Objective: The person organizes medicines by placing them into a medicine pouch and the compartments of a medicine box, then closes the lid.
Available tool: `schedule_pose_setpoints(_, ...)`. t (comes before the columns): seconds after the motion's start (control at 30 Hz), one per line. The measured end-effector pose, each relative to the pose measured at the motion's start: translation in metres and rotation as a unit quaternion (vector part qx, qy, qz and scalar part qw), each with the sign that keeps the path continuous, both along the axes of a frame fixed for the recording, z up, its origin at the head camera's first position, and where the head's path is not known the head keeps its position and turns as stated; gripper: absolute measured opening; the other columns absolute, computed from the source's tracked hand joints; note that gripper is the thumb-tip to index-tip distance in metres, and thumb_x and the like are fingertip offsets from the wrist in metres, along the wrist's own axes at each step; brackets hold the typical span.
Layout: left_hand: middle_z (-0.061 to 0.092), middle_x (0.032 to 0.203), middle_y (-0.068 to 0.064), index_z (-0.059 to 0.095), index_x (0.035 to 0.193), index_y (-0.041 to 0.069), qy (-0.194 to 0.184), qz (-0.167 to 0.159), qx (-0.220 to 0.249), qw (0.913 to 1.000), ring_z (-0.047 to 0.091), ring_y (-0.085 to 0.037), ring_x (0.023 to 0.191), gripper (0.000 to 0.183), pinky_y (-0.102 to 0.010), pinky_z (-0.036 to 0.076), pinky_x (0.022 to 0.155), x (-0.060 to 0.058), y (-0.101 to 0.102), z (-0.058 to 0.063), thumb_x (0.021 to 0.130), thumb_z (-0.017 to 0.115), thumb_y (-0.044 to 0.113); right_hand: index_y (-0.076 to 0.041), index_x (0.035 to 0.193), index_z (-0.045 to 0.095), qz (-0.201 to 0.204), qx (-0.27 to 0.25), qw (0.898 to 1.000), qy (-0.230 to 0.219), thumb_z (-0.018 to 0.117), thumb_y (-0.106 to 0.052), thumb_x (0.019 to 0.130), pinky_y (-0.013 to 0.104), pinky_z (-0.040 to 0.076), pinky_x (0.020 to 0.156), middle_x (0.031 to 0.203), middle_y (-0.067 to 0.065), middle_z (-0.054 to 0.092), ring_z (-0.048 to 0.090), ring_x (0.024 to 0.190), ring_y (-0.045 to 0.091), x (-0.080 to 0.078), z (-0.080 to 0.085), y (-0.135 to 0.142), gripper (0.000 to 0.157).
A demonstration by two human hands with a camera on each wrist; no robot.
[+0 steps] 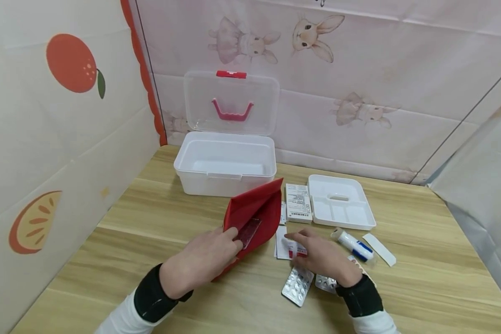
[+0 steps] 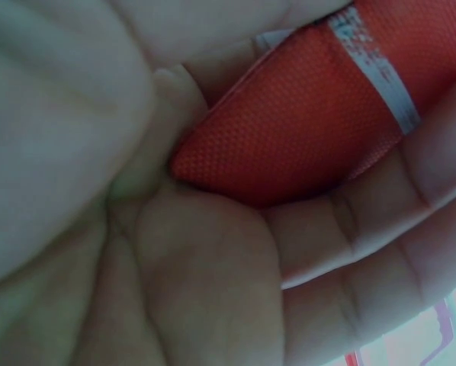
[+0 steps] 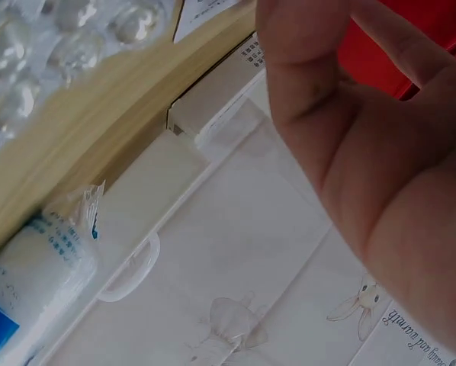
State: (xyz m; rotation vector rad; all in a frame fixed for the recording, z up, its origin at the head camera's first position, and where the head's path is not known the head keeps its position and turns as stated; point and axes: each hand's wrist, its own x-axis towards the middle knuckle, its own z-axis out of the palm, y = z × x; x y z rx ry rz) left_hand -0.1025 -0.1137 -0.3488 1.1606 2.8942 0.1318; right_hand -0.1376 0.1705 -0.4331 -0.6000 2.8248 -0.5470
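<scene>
My left hand point(image 1: 206, 255) grips the near left edge of a red fabric pouch point(image 1: 254, 202), its fingers curled round the cloth. The pouch's mouth gapes, and a clear-wrapped packet point(image 1: 250, 232) shows inside. In the left wrist view, the red cloth point(image 2: 289, 130) with a whitish stripe lies between palm and fingers. Just right of the pouch, my right hand point(image 1: 321, 253) reaches over flat white packets point(image 1: 281, 243), one with red print. Its thumb and forefinger are spread apart at that packet. Silver blister packs point(image 1: 298, 286) lie below and partly under this hand.
An open white plastic case point(image 1: 225, 185) with a clear lid point(image 1: 234, 88) stands at the back. Right of the pouch are a medicine box point(image 1: 298, 202), a white compartment tray point(image 1: 340, 185), a plastic-wrapped white-and-blue roll point(image 1: 352, 243) and a white strip point(image 1: 380, 249). Printed cloth walls surround the table.
</scene>
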Motion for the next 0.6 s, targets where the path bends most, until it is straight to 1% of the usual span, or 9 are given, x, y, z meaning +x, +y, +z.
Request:
schedule_pose_setpoints(0.07, 0.059, 0.086, -0.004, 0.074, 0.1, 0.007, 0.0, 0.002, 0.001, 1.0, 0.053, -0.015, 0.073, 0.018, -0.024, 0.052, 0.064, 0.0, 0.0, 0.0, 0.085, 0.079, 0.015, -0.016, 0.136, 0.059, -0.007, 0.003, 1.0, -0.006, 0.083, -0.02, 0.081, 0.037, 0.054, 0.076, 0.127, 0.009, 0.057, 0.059, 0.092, 0.017, 0.0, 0.002, 0.0, 0.061)
schedule_pose_setpoints(0.17, 0.058, 0.085, -0.004, 0.074, 0.101, 0.007, -0.005, 0.006, 0.003, 1.0, 0.053, -0.015, 0.073, 0.017, -0.024, 0.052, 0.063, 0.0, -0.001, 0.001, 0.086, 0.078, 0.014, -0.013, 0.138, 0.057, -0.019, 0.002, 1.0, -0.02, 0.083, -0.017, 0.081, 0.041, 0.055, 0.084, 0.128, 0.009, 0.057, 0.06, 0.097, 0.019, 0.0, 0.004, 0.001, 0.063)
schedule_pose_setpoints(0.27, 0.058, 0.086, -0.003, 0.073, 0.102, 0.007, -0.01, 0.01, 0.004, 0.9999, 0.053, -0.015, 0.073, 0.019, -0.024, 0.052, 0.063, -0.001, 0.0, 0.0, 0.086, 0.078, 0.014, -0.015, 0.137, 0.058, -0.034, 0.007, 0.998, -0.048, 0.085, -0.019, 0.078, 0.044, 0.054, 0.09, 0.131, 0.008, 0.056, 0.06, 0.102, 0.019, 0.002, 0.008, 0.003, 0.065)
schedule_pose_setpoints(0.33, 0.059, 0.087, -0.004, 0.073, 0.103, 0.007, -0.014, 0.011, 0.005, 0.9998, 0.054, -0.015, 0.073, 0.02, -0.024, 0.052, 0.064, -0.001, 0.0, 0.0, 0.085, 0.078, 0.014, -0.019, 0.136, 0.059, -0.034, 0.019, 0.997, -0.07, 0.087, -0.022, 0.076, 0.044, 0.054, 0.09, 0.132, 0.006, 0.056, 0.06, 0.103, 0.019, 0.004, 0.012, 0.003, 0.067)
schedule_pose_setpoints(0.4, 0.059, 0.088, -0.004, 0.073, 0.104, 0.007, -0.015, 0.012, 0.006, 0.9998, 0.055, -0.015, 0.075, 0.021, -0.025, 0.053, 0.065, -0.001, 0.0, 0.0, 0.085, 0.079, 0.014, -0.023, 0.133, 0.061, -0.019, 0.035, 0.996, -0.083, 0.088, -0.024, 0.074, 0.042, 0.054, 0.086, 0.132, 0.004, 0.055, 0.059, 0.1, 0.018, 0.007, 0.015, 0.002, 0.065)
schedule_pose_setpoints(0.47, 0.06, 0.088, -0.004, 0.073, 0.104, 0.007, -0.015, 0.01, 0.007, 0.9998, 0.055, -0.016, 0.076, 0.021, -0.026, 0.054, 0.067, -0.001, 0.0, 0.0, 0.085, 0.079, 0.014, -0.026, 0.129, 0.064, 0.011, 0.051, 0.995, -0.086, 0.09, -0.024, 0.071, 0.039, 0.054, 0.082, 0.132, 0.003, 0.054, 0.058, 0.098, 0.017, 0.009, 0.018, 0.0, 0.064)
schedule_pose_setpoints(0.53, 0.06, 0.089, -0.005, 0.073, 0.105, 0.006, -0.015, 0.01, 0.009, 0.9998, 0.056, -0.016, 0.076, 0.023, -0.027, 0.055, 0.068, -0.001, 0.0, 0.0, 0.084, 0.08, 0.014, -0.028, 0.124, 0.066, 0.037, 0.052, 0.994, -0.094, 0.092, -0.021, 0.067, 0.038, 0.053, 0.079, 0.133, 0.004, 0.052, 0.057, 0.097, 0.017, 0.012, 0.019, -0.001, 0.064)
schedule_pose_setpoints(0.6, 0.06, 0.089, -0.005, 0.073, 0.105, 0.006, -0.016, 0.009, 0.009, 0.9998, 0.057, -0.016, 0.077, 0.023, -0.028, 0.056, 0.069, 0.0, 0.0, 0.0, 0.084, 0.08, 0.014, -0.029, 0.12, 0.067, 0.057, 0.05, 0.992, -0.103, 0.093, -0.016, 0.064, 0.039, 0.052, 0.079, 0.135, 0.006, 0.05, 0.055, 0.099, 0.019, 0.014, 0.019, -0.002, 0.063)
